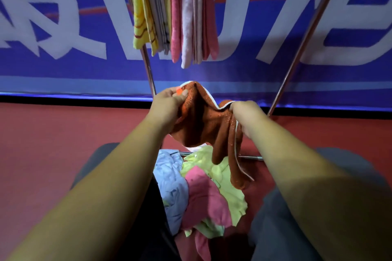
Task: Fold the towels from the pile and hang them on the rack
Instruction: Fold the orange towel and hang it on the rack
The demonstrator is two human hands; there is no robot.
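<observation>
An orange-brown towel (203, 125) with a white edge hangs crumpled between my hands, above the pile. My left hand (169, 101) pinches its upper left corner, and my right hand (246, 116) grips its top edge on the right. Below, between my knees, lies the pile of towels (203, 193): light blue, pink and pale yellow-green ones. The metal rack (148, 65) stands in front of me. Several folded towels (174, 10), yellow, grey, orange and pink, hang from its top.
The rack's right leg (301, 48) slants up to the right, and a low crossbar (250, 157) runs behind the pile. A blue banner (63, 34) with large white letters covers the wall. The floor (63, 133) is red.
</observation>
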